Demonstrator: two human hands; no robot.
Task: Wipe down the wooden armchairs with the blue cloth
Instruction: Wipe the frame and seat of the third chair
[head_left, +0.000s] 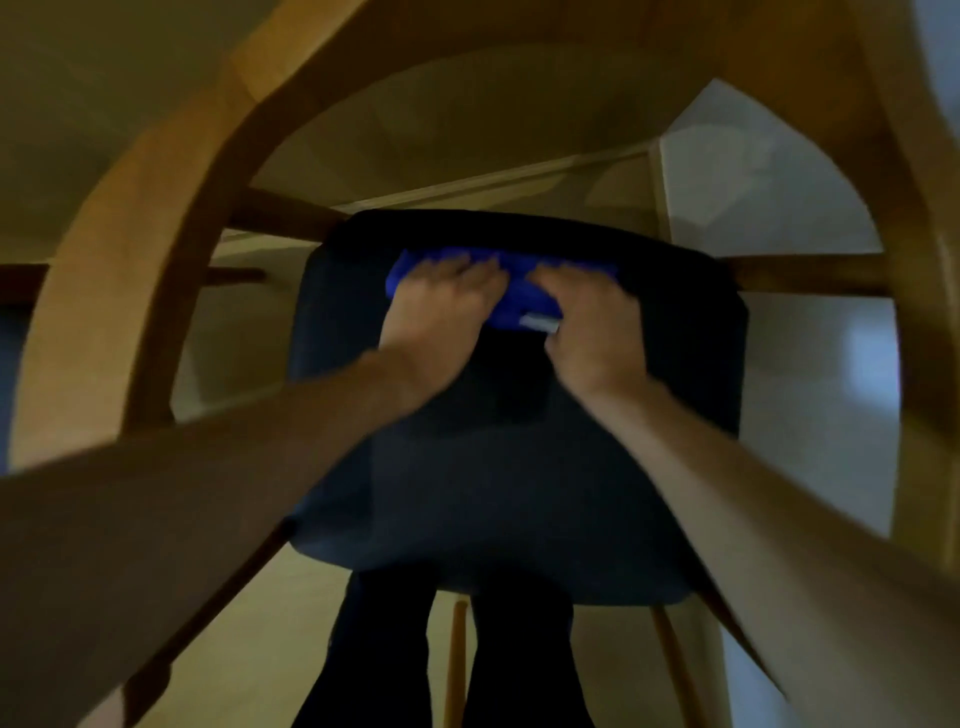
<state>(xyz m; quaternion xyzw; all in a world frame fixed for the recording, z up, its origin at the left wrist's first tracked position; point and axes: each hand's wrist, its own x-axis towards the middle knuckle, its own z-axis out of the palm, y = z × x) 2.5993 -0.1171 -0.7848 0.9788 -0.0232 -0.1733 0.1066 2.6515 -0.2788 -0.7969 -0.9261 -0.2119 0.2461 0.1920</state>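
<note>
Both hands sit on the blue cloth (511, 291), which lies crosswise at the seat (519, 467) back edge. Left hand (441, 306) presses it with fingers laid over; right hand (587, 322) grips its near edge.

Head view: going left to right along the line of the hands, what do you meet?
Curved wooden armrest → left hand → blue cloth → right hand → dark seat cushion → wooden side rail

Whole frame motion-blurred. Blue cloth (511, 291) mostly covered by left hand (441, 306) and right hand (587, 322); finger curl unreadable. Small pale object (540, 322) on cloth unidentifiable. Armchair (156, 260) frame cut off by top, right edges
</note>
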